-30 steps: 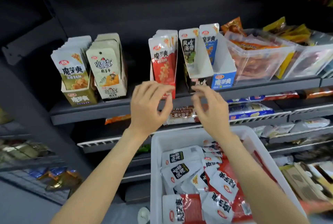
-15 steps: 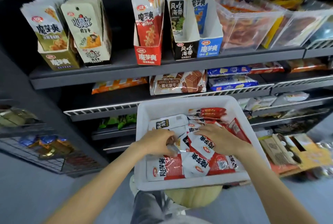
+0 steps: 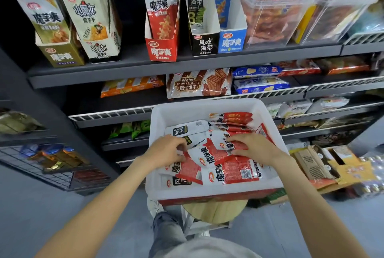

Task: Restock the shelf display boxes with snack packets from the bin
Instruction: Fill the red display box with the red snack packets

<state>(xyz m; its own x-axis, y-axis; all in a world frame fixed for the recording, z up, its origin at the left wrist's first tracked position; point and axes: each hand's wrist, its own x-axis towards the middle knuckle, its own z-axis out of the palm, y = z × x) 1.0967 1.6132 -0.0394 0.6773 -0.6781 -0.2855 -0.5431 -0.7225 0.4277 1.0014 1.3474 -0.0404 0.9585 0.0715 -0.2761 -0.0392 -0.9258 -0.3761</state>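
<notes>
A white bin [image 3: 209,105] on a round stool holds several red-and-white and black-and-white snack packets [image 3: 232,170]. Both my hands are down in it. My left hand [image 3: 166,150] pinches the edge of a packet at the bin's left side. My right hand [image 3: 252,146] lies with fingers spread on a red packet [image 3: 229,145] and grips it. On the top shelf stand the display boxes: a red box [image 3: 161,50], a black box [image 3: 204,44], a blue box [image 3: 232,42], a cream box [image 3: 101,50] and an olive box [image 3: 60,57].
Clear plastic tubs [image 3: 270,14] of snacks fill the top shelf's right side. Wafer biscuit bags [image 3: 198,84] and cracker packs lie on the shelf below. Cardboard boxes [image 3: 324,164] sit to the bin's right. A wire basket [image 3: 52,164] is at the lower left.
A second ago both hands were raised near the red box on the shelf. They dropped into the bin and now sort among the packets. The view has tilted downward.
</notes>
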